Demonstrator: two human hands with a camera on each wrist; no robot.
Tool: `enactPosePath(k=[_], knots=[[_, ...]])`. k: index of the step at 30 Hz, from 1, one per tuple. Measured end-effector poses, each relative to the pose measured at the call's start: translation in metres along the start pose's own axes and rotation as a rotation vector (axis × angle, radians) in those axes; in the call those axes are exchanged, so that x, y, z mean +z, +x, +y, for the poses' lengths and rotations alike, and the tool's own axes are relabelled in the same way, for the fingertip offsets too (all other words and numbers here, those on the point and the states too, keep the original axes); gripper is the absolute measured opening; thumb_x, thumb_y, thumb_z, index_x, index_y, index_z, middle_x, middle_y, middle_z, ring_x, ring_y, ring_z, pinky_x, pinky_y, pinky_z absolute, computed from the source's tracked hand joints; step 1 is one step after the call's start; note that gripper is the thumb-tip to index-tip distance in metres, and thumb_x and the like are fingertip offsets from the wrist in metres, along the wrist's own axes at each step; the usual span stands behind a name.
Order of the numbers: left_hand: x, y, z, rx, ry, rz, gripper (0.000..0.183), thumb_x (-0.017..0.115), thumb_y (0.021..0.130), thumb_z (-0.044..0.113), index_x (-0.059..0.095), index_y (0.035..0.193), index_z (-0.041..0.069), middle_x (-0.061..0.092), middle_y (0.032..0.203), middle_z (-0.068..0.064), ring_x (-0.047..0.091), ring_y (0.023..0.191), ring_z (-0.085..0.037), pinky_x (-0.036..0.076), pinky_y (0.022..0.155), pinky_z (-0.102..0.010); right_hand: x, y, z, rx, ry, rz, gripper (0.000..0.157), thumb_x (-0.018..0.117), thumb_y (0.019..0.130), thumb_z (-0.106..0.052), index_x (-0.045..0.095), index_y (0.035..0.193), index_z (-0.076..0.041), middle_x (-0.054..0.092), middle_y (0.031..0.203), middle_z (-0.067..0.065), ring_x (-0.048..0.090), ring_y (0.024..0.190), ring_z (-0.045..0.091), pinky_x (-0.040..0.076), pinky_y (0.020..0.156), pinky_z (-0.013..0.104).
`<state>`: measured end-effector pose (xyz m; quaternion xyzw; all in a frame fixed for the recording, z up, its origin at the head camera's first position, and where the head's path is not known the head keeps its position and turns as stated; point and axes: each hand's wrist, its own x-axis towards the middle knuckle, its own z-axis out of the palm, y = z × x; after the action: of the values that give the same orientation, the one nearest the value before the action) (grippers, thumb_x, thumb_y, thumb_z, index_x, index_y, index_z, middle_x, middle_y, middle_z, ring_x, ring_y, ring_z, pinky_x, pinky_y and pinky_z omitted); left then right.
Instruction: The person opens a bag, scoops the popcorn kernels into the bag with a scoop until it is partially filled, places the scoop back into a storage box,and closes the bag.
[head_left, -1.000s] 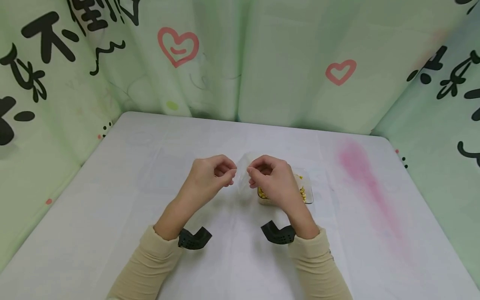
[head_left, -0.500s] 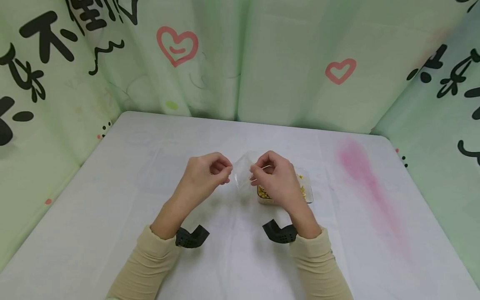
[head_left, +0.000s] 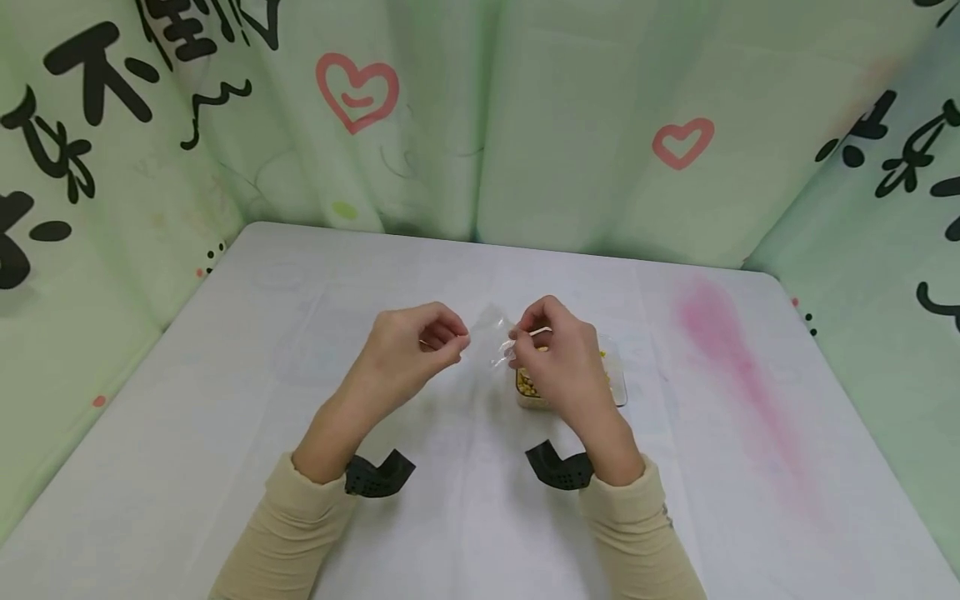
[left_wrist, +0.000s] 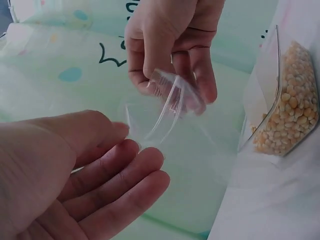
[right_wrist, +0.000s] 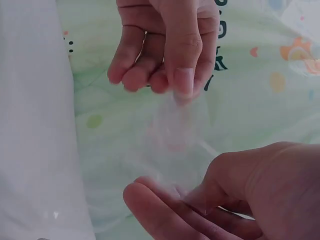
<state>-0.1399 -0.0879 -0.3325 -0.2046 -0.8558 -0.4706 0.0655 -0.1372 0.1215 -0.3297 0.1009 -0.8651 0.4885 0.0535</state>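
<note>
A clear plastic zip bag (head_left: 491,329) is stretched between the two hands above the table. My left hand (head_left: 401,346) pinches its left edge between thumb and index finger, the other fingers loosely bent. On the other side, my right hand (head_left: 558,358) pinches the bag's edge with thumb and fingers. Pale parallel strips run along the bag (left_wrist: 172,107) in the left wrist view. Behind and under the right hand stands a clear container (head_left: 617,379) of yellow corn kernels (left_wrist: 295,110), partly hidden by that hand in the head view.
The white cloth-covered table (head_left: 450,500) has a pink stain (head_left: 720,358) on its right side. A pale green curtain (head_left: 570,167) with hearts and black lettering closes off the back and both sides. Each wrist wears a black mount (head_left: 381,475).
The right hand has moved slightly right and away from the body, widening the gap between the hands. The left hand shifted slightly left, then back. More of the bag shows between them.
</note>
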Motion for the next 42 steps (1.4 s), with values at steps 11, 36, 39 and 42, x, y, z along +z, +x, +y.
enactPosePath(k=[11,36,39,42], knots=[[0.016,0.003,-0.011,0.218,0.084,-0.138,0.087,0.084,0.079,0.028,0.036,0.150,0.009,0.043,0.149,-0.006,0.042,0.137,-0.021,0.040,0.112,-0.042,-0.002,-0.003,-0.005,-0.057,0.039,-0.007,0.007,0.056,0.094,0.000,0.057,0.100,-0.004,0.070,0.093,0.012,0.074,0.074,0.018,0.059,0.068,0.025],[0.030,0.007,-0.029,0.278,0.347,-0.140,0.094,0.078,0.072,0.022,0.032,0.154,0.011,0.054,0.124,-0.003,0.046,0.112,-0.022,0.041,0.098,-0.038,-0.010,-0.004,-0.004,-0.135,-0.161,0.066,0.007,0.065,0.091,-0.004,0.061,0.097,-0.005,0.071,0.091,0.009,0.073,0.076,0.018,0.057,0.065,0.026],[0.030,0.006,-0.028,0.273,0.381,-0.147,0.102,0.082,0.072,0.027,0.026,0.156,0.011,0.051,0.137,-0.005,0.045,0.122,-0.024,0.039,0.105,-0.042,-0.009,-0.004,-0.005,-0.123,-0.155,0.057,0.006,0.065,0.091,-0.004,0.062,0.096,-0.005,0.070,0.091,0.009,0.073,0.076,0.018,0.058,0.067,0.028],[0.035,0.005,-0.026,0.302,0.398,-0.130,0.117,0.087,0.068,0.041,0.019,0.158,0.010,0.043,0.148,-0.009,0.041,0.134,-0.027,0.035,0.113,-0.046,-0.008,-0.004,-0.005,-0.097,-0.106,0.035,0.006,0.065,0.092,-0.004,0.061,0.096,-0.005,0.069,0.091,0.011,0.073,0.071,0.016,0.057,0.065,0.025]])
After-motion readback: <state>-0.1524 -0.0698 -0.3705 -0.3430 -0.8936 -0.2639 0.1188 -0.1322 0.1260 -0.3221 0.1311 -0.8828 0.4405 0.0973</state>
